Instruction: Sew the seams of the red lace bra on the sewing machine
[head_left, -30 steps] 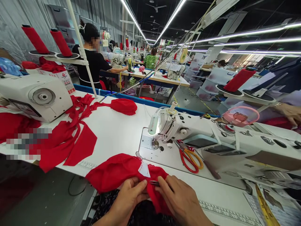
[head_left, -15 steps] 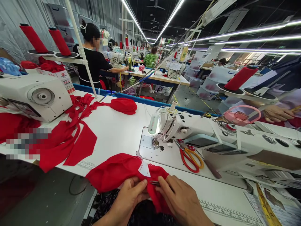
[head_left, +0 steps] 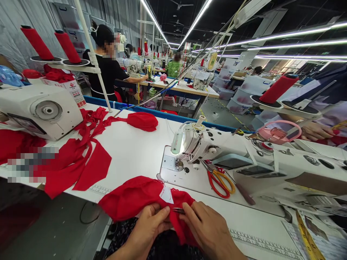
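Bright worktop under a dark ceiling

Long tube lights glare white overhead, and a small lamp adds a hot glow at the sewing machine. Deep shadow lies over the floor below. The near red cloth is crisp; the far background and right edge look softer. Wide-angle stretch tips the side thread cones outward. Coarse pixel blocks mask a patch at left.

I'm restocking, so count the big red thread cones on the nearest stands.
3: the upper-left red thread cone, the second red cone beside it, and the right-hand red cone. Others may be hidden.
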The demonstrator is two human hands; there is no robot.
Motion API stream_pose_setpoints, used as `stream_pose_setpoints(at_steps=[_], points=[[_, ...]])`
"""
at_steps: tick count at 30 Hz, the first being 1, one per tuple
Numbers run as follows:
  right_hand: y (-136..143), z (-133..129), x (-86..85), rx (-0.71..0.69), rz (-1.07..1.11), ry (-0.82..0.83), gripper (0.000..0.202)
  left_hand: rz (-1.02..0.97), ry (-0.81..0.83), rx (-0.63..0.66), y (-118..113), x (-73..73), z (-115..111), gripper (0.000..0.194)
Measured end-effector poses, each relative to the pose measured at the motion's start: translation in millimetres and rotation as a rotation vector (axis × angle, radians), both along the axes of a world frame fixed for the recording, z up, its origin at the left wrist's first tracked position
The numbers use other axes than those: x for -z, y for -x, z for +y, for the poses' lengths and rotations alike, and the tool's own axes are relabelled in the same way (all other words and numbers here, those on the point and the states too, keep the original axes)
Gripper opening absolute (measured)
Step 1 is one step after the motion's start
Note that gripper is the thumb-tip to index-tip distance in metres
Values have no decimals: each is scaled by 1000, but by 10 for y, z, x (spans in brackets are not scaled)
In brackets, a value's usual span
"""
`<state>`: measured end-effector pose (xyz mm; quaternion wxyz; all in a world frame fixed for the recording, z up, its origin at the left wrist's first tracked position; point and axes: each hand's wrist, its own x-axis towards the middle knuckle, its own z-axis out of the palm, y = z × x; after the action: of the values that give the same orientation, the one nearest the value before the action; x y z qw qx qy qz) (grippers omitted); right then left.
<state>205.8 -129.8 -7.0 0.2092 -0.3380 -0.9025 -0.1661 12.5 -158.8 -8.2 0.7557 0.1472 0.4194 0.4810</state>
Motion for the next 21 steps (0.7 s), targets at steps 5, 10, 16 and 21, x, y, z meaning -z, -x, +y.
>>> stream_pose_setpoints(at_steps=[5,10,16,21], points=[[7,-7,7,0,2,-10,20,-12,-1,1,2,-13,3,44],[11,-9,8,-12,-3,-15,19,-10,-12,8,3,-6,5,44],[7,-7,5,-29,2,32,20,-19,-31,19,8,5,3,44],[5,0,14,-13,15,43,20,2,-15,3,4,7,-2,45]])
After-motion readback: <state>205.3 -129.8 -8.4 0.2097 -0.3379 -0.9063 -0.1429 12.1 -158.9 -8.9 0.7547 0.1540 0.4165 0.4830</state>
